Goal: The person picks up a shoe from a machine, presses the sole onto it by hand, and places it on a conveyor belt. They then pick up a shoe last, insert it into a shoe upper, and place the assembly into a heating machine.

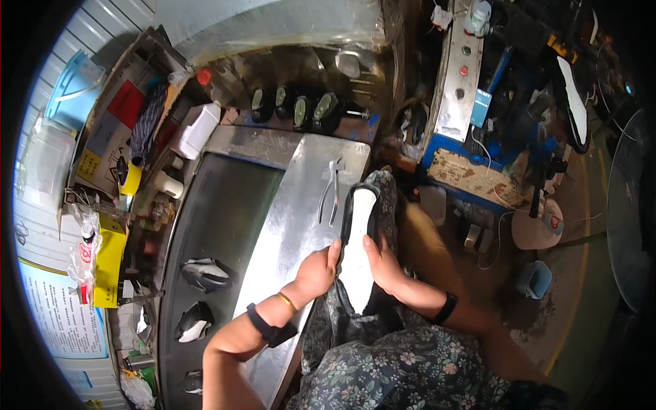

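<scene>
A black shoe upper with a long white insole facing up lies lengthwise over my lap. My left hand holds its left side, the thumb up along the edge and the other fingers mostly hidden. On the opposite side my right hand grips it, thumb resting at the white insole's edge. Just left of the shoe's upper end, a pair of metal pincers lies on the shiny metal table, touched by neither hand.
Left of the metal table runs a dark belt carrying black-and-white shoe pieces. Several dark shoes with greenish undersides stand at the back. A blue-framed machine with a button panel is at the right, near a blue bin.
</scene>
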### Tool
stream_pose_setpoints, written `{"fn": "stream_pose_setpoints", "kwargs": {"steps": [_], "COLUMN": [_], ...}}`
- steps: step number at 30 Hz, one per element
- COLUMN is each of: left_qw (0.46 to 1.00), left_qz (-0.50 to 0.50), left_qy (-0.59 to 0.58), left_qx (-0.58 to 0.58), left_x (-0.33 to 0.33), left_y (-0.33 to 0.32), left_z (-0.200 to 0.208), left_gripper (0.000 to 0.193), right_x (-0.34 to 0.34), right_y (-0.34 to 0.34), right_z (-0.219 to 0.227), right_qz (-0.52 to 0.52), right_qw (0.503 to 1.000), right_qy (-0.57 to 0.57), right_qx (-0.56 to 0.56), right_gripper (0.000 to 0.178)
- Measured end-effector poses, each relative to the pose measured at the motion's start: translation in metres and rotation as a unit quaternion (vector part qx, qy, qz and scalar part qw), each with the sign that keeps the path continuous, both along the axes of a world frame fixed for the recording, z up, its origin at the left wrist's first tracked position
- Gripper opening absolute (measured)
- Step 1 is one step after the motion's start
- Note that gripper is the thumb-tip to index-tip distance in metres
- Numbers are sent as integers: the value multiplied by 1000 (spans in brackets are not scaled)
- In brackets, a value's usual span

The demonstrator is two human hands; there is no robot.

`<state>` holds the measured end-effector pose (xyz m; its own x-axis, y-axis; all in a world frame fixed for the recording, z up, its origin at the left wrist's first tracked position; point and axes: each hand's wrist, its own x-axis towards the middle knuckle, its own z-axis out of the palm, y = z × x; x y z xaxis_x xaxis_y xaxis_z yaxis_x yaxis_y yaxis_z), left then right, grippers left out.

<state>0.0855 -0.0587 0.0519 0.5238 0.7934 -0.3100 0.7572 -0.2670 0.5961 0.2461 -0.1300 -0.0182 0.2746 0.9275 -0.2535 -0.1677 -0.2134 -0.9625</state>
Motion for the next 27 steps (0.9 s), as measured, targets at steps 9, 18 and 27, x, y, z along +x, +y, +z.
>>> {"fn": "stream_pose_setpoints", "kwargs": {"steps": [9, 18, 27], "left_qw": [916, 785, 964], "left_qz": [-13, 180, -53], "left_qy": [75, -452, 179], "left_qx": [395, -384, 187], "left_x": [13, -18, -101], "left_y": [-31, -39, -46], "left_z": [3, -18, 18], "left_gripper": [33, 60, 48], "right_x": [-16, 74, 433], "right_y": [-7, 10, -3], "right_z": [-9, 24, 236], "right_qz": [-23, 170, -234], "right_qw": [987, 985, 499], "right_qy": [-114, -2, -834], "right_qx": [113, 7, -20], "right_gripper": [61, 65, 52]}}
